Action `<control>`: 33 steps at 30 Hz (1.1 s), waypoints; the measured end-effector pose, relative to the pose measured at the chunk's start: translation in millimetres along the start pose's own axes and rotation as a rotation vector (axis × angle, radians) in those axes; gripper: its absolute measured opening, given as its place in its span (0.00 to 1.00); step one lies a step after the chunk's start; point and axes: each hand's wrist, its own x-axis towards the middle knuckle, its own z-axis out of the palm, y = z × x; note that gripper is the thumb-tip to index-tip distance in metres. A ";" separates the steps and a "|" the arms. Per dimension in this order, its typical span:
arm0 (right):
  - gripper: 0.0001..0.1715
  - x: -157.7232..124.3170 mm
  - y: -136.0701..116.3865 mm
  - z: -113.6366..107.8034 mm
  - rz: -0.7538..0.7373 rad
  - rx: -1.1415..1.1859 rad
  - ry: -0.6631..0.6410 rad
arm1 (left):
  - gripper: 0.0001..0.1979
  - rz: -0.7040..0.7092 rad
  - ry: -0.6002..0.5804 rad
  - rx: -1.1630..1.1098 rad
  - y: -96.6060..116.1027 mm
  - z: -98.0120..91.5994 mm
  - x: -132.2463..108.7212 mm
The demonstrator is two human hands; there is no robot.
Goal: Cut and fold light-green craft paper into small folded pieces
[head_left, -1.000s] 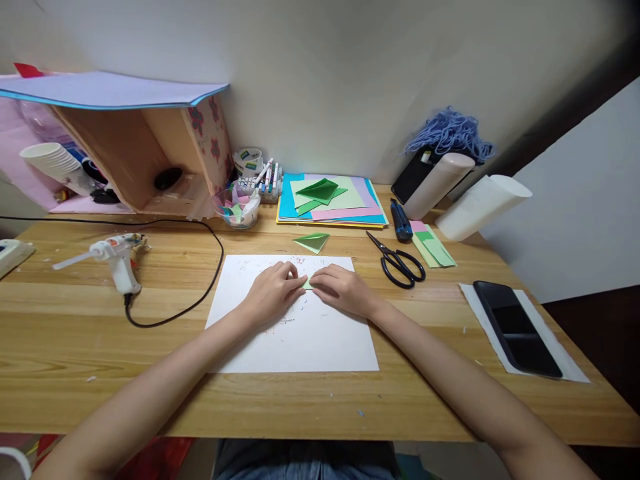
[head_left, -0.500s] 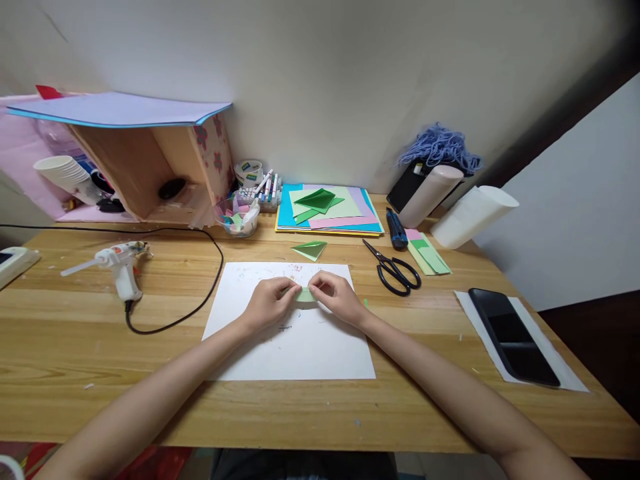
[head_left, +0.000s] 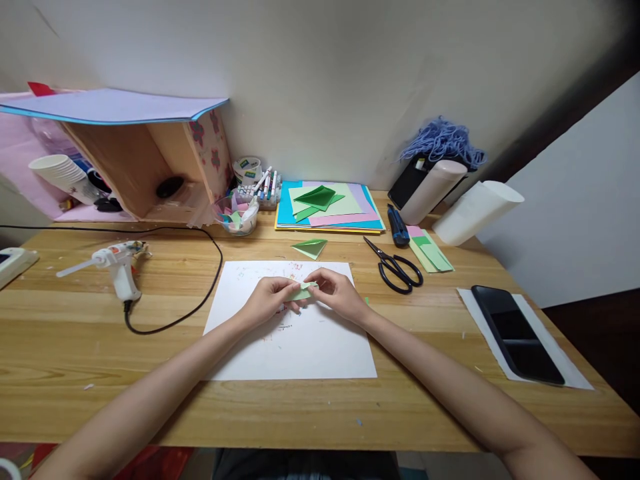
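Note:
Between my two hands is a small piece of light green paper (head_left: 303,291), folded and partly covered by my fingers. My left hand (head_left: 270,299) pinches its left end, thumb on top. At the right end, the thumb and fingers of my right hand (head_left: 336,293) grip it. Both hands are over a white sheet of paper (head_left: 290,353) marked with small coloured specks. Just beyond them lies a folded green paper piece (head_left: 311,249) on the wooden table (head_left: 165,393).
Black-handled scissors (head_left: 395,267), a blue cutter (head_left: 398,227) and green paper strips (head_left: 433,252) lie to the right, near a phone (head_left: 517,333). Coloured sheets (head_left: 330,223) are stacked at the back. On the left are a glue gun (head_left: 120,267), its cable and an open box (head_left: 150,173).
The light green paper has been lifted and tilted between my hands, showing more of its face. My left fingers now reach beneath it. The view has shifted slightly.

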 end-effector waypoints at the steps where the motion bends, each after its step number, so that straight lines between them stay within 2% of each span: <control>1: 0.08 -0.2 -0.9 -0.1 -0.007 -0.007 0.002 | 0.20 0.012 -0.019 -0.006 1.1 0.1 -0.7; 4: 0.07 -0.4 -1.7 -0.3 -0.020 -0.013 0.015 | 0.18 0.065 -0.057 -0.021 3.6 0.8 -2.6; 7: 0.07 0.0 -0.2 -0.2 -0.023 -0.021 0.027 | 0.19 0.094 -0.043 0.011 3.6 1.6 -3.7; 15: 0.08 -1.2 2.9 0.9 -0.024 -0.035 0.045 | 0.16 0.203 0.110 0.235 1.0 0.5 -2.6; 24: 0.10 -1.7 0.6 0.7 -0.006 0.002 -0.017 | 0.11 0.320 0.195 0.197 0.0 1.9 -0.7; 30: 0.09 -2.3 0.5 0.7 0.007 0.016 -0.026 | 0.15 0.170 0.158 0.096 -4.3 4.1 1.5; 33: 0.09 -2.3 1.0 0.6 0.021 0.022 -0.035 | 0.16 0.144 0.185 0.057 -5.0 6.5 0.5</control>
